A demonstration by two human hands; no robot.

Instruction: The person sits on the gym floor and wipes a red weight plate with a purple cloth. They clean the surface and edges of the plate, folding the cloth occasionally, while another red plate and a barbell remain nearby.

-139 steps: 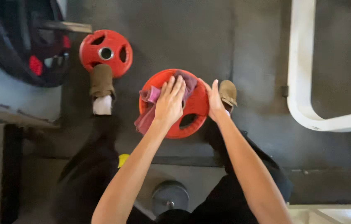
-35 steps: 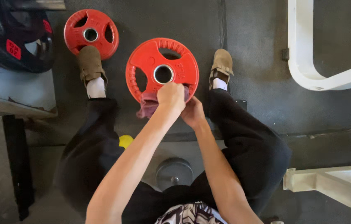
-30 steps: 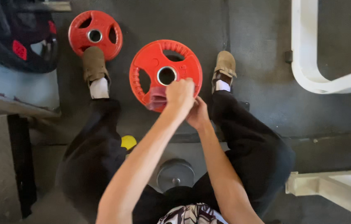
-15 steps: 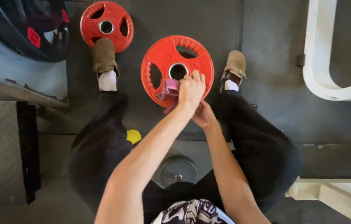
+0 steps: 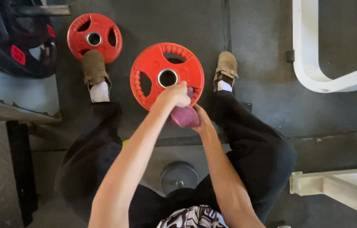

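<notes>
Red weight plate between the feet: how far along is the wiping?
Done: cannot be judged; no visible difference in cleanliness shows on the large red plate. In hand: both the left hand and the right hand grip a bunched purple cloth at the plate's lower right edge. Left: the smaller red plate by the left shoe lies untouched.

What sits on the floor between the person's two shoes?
In the head view, the large red weight plate lies between the left shoe and right shoe.
</notes>
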